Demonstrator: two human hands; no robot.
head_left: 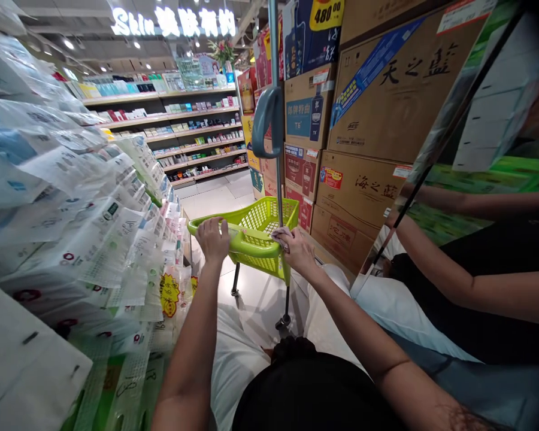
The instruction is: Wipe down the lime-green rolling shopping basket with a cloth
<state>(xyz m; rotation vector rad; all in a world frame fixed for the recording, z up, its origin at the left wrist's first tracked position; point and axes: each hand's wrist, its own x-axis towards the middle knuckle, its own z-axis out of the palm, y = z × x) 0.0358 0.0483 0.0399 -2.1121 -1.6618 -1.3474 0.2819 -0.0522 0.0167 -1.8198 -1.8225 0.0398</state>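
Note:
A lime-green shopping cart (pixel 251 246) with a perforated basket stands upright before me on dark legs with casters. My left hand (pixel 214 240) is closed over the near left part of its rim, fingers curled over the top. At the near right corner my right hand (pixel 300 251) grips a crumpled greyish-pink cloth (pixel 281 237) against the rim. A tall grey-blue pole (pixel 277 173) with a loop-shaped handle (pixel 268 123) rises beside that cloth; its lower end is hidden behind the cloth and hand. The part of the basket floor that shows through holds no visible goods.
Plastic-wrapped packs (pixel 112 233) are piled close on the left. Stacked cardboard cartons (pixel 377 90) line the right, with a mirror panel (pixel 480 197) nearer me. Tiled floor (pixel 227 194) leads ahead to shelves (pixel 197 134) of small boxed goods under a lit sign (pixel 175 21).

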